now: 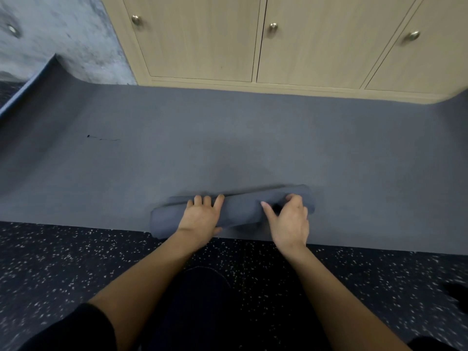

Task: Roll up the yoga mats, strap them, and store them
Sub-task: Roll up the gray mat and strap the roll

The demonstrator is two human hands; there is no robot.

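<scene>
A grey yoga mat (pixel 228 138) lies spread on the speckled floor (pixel 63 262), its far edge meeting wooden cabinets (pixel 202 39) at twelve o'clock. Toward six o'clock, the left hand (pixel 200 219) and right hand (pixel 288 221) grip a short roll (pixel 240 211) of it, fingers curled over the top.

Count: 1 yoga mat (pixel 228 138). 2 hands: left hand (pixel 202 219), right hand (pixel 291 224). Top of frame: 3 cabinet doors (pixel 195 46) (pixel 316 51) (pixel 430 69), 3 knobs (pixel 136 20) (pixel 273 27) (pixel 412 35), one per door. Upper left: 1 metal fitting (pixel 11 29).

We see a dark floor (pixel 76 262) with white specks. A big grey mat (pixel 228 138) lies on it, touching the wooden cupboard (pixel 202 46).
</scene>
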